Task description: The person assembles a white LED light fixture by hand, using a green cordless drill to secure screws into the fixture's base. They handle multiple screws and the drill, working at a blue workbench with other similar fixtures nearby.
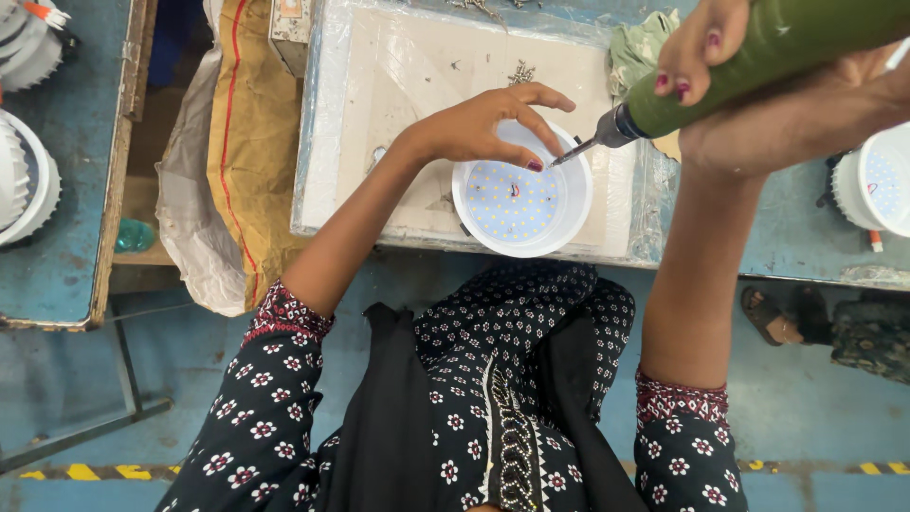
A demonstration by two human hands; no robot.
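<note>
A round white light housing (522, 202) with a disc of small LEDs inside rests on a white board (398, 85) near the table's front edge. My left hand (488, 123) lies over its far rim, fingertips curled down at a small screw by the rim. My right hand (758, 95) grips a green electric screwdriver (758, 47), held slanted, with its bit tip (567, 155) at the housing's upper right rim, next to my left fingertips.
Another white housing (877, 180) stands at the right table edge, and more white housings (24, 171) sit on the blue bench at left. A brown and white sack (232, 142) hangs between the benches. Someone's sandalled foot (773, 318) shows lower right. A green rag (640, 47) lies behind.
</note>
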